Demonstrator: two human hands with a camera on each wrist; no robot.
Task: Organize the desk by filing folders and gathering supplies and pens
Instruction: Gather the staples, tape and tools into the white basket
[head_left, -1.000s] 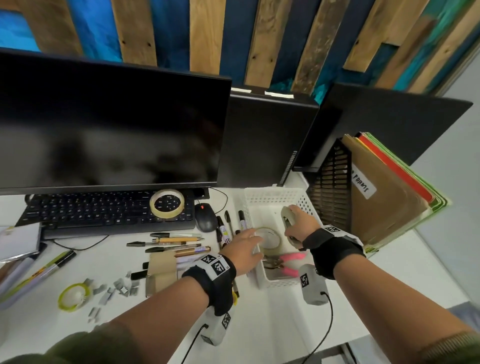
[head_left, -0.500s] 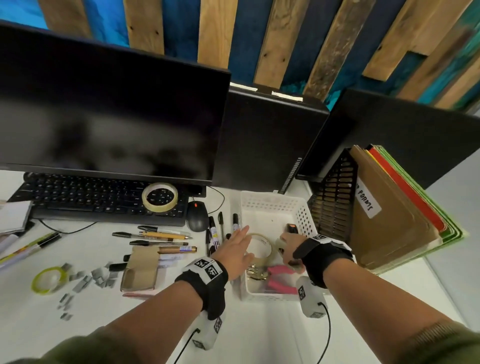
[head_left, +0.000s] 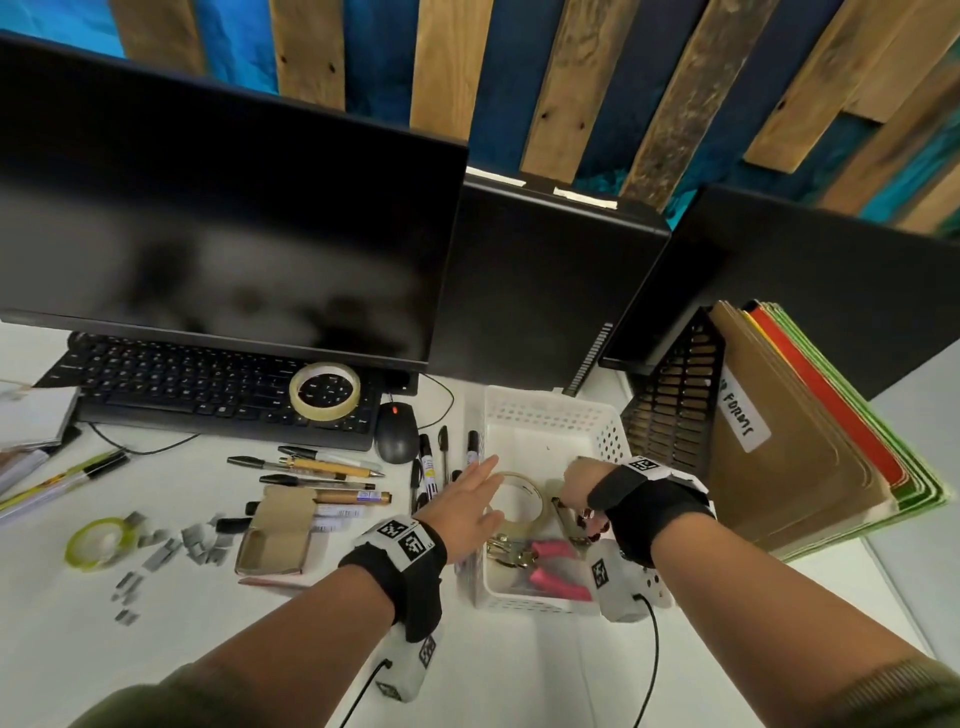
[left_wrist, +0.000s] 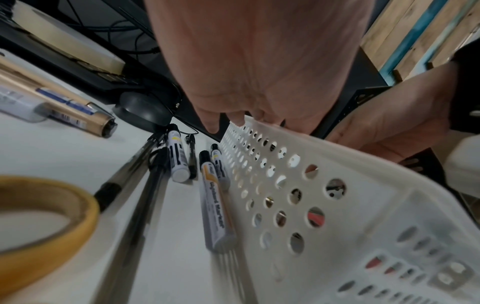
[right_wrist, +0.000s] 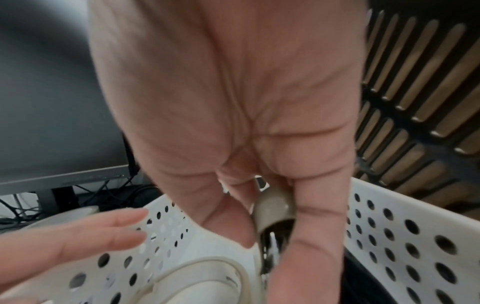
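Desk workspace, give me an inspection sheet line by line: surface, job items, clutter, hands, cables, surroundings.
Surface: white desk.
Job's things: white perforated plastic basket holds a tape roll and pink-handled tool; pens and markers loose beside it; folders stand in black rack.
Clutter: scattered staples, tape ring on keyboard.
Hands: left hand flat over basket rim; right hand grips a grey stapler.
Cables: mouse cable.
Surroundings: dark monitors, plank wall.
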